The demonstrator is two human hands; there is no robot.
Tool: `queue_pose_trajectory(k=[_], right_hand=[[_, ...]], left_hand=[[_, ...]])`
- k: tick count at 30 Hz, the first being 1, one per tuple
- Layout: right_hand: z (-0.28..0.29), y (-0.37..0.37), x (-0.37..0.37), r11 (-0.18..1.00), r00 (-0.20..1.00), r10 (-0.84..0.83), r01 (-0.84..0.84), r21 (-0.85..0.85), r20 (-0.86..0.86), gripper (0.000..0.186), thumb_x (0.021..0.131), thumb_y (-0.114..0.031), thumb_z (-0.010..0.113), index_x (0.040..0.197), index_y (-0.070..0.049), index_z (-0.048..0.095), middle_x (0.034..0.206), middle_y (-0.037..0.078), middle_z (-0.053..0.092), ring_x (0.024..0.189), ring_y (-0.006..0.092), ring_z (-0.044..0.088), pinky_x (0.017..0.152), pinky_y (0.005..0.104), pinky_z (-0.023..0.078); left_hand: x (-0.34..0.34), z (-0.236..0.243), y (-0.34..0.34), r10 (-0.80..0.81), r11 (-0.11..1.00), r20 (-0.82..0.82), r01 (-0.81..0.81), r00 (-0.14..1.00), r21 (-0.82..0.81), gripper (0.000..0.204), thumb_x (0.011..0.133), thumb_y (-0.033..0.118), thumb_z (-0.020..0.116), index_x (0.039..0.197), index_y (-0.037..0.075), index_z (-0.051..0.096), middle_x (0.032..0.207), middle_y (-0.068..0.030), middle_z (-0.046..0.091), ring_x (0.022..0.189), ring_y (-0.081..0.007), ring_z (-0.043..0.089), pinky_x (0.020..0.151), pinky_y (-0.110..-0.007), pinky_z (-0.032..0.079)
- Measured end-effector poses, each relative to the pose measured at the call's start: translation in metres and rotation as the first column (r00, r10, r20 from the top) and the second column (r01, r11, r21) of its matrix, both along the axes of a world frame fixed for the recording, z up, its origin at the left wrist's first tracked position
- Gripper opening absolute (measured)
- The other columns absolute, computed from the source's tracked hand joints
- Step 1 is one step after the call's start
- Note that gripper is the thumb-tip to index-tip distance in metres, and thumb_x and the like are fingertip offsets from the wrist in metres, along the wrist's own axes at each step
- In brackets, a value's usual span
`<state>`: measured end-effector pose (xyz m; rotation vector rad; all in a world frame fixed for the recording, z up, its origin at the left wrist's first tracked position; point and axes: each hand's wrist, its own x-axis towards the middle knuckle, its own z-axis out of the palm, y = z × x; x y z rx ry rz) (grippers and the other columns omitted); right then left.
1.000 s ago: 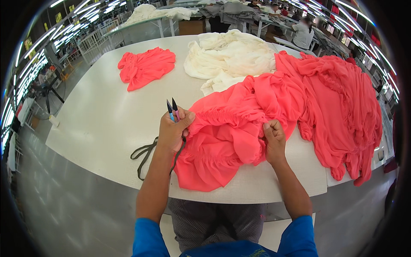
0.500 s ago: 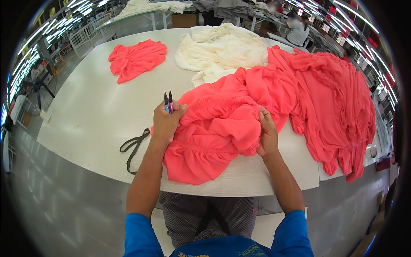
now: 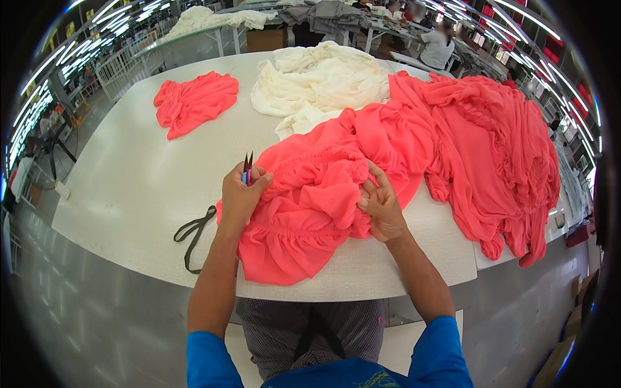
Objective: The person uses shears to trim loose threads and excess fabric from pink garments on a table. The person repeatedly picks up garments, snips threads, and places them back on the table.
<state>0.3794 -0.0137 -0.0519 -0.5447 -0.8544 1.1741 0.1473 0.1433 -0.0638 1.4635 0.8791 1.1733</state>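
Note:
A coral garment (image 3: pixel 297 213) with gathered, elasticated seams lies bunched before me on the pale table (image 3: pixel 123 187). My left hand (image 3: pixel 240 194) is closed round small thread snips (image 3: pixel 248 169) with dark points, which stick up out of the fist; its fingers also rest at the garment's left side. At the right edge of the bunched cloth, my right hand (image 3: pixel 385 205) has its palm partly turned up, with curled fingers and thumb holding a bit of the fabric. Exactly how much cloth is between them is hidden.
A large coral heap (image 3: pixel 491 161) hangs over the table's right side. Cream fabric (image 3: pixel 320 81) is piled at the back, and a smaller coral piece (image 3: pixel 194 100) lies far left. A dark strap loop (image 3: pixel 194 238) lies by my left forearm. People sit at tables beyond.
My right hand has turned its palm upward and shifted its fingers along the garment's edge. My left hand keeps the snips, which are turned slightly. The whole view has shifted a little.

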Motion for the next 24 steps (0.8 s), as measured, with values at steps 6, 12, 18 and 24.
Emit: queue_pose_trajectory(k=[6, 12, 18, 24], right_hand=[[0.000, -0.001, -0.001, 0.999, 0.997, -0.004, 0.007, -0.041, 0.079, 0.080, 0.081, 0.010, 0.065, 0.146, -0.007, 0.023, 0.145, 0.016, 0.038, 0.120, 0.0242, 0.055, 0.100, 0.0353, 0.047], [-0.001, -0.003, -0.004, 0.999, 0.964, 0.010, -0.001, -0.035, 0.264, 0.081, 0.080, 0.011, 0.066, 0.146, -0.006, 0.023, 0.142, 0.016, 0.041, 0.107, 0.0211, 0.061, 0.092, 0.0325, 0.051], [0.000, -0.006, -0.006, 0.990, 0.871, -0.086, 0.127, -0.053, 0.484, 0.076, 0.079, 0.009, 0.066, 0.144, -0.004, 0.029, 0.132, 0.011, 0.048, 0.095, 0.0157, 0.061, 0.084, 0.0302, 0.052], [-0.006, -0.005, 0.001, 0.612, -0.072, -0.698, 0.455, 0.646, 0.712, 0.049, 0.071, 0.013, 0.055, 0.118, -0.002, 0.059, 0.111, 0.013, 0.058, 0.094, 0.0209, 0.059, 0.075, 0.0297, 0.049]], left_hand=[[-0.003, 0.010, -0.006, -0.165, 0.986, -0.140, 0.168, 0.976, 0.011, 0.033, 0.071, 0.005, 0.079, 0.070, 0.009, 0.047, 0.075, 0.0011, 0.053, 0.065, -0.0071, 0.044, 0.063, -0.023, 0.042], [-0.005, 0.005, -0.005, -0.194, 0.974, -0.340, 0.221, 0.920, 0.042, 0.031, 0.069, -0.001, 0.077, 0.071, 0.010, 0.048, 0.068, 0.0058, 0.046, 0.062, -0.0056, 0.042, 0.058, -0.022, 0.037], [-0.003, 0.009, -0.004, 0.053, 0.991, -0.217, -0.024, 0.975, 0.135, 0.030, 0.073, -0.001, 0.074, 0.069, 0.010, 0.046, 0.062, 0.0062, 0.042, 0.056, -0.0042, 0.036, 0.050, -0.022, 0.032], [-0.010, 0.004, 0.009, 0.322, 0.920, -0.035, -0.304, 0.946, 0.247, 0.022, 0.075, -0.001, 0.070, 0.072, 0.005, 0.049, 0.063, 0.0026, 0.048, 0.058, -0.0057, 0.041, 0.053, -0.023, 0.038]])
